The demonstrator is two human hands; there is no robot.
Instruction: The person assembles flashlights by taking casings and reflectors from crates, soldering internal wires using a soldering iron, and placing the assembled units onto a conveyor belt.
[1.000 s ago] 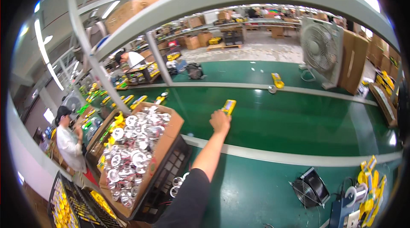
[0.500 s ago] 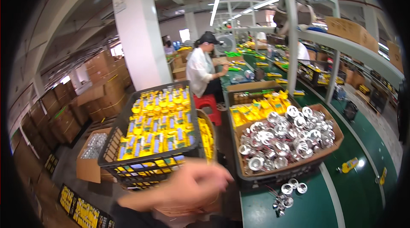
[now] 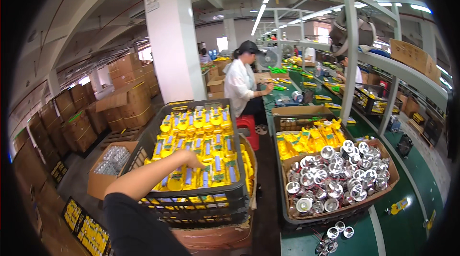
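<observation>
My left hand reaches over the black plastic crate, its fingers pointing down at the yellow plastic pieces inside. These stand in packed rows and carry bluish-purple strips. The fingertips are at or just above the pieces; the back of the hand hides most of the fingers, so I cannot tell whether they grip one. A black sleeve covers the upper part of this arm. My right hand is out of view.
Right of the crate, a cardboard box holds silvery reflector cups with thin wires; yellow parts lie behind. Loose cups sit on the green bench. Ahead, a co-worker sits on a red stool. Cartons stand left.
My left hand has moved from in front of the crate, up and to the left, over the yellow pieces. The view has shifted, so the scene sits farther right and lower.
</observation>
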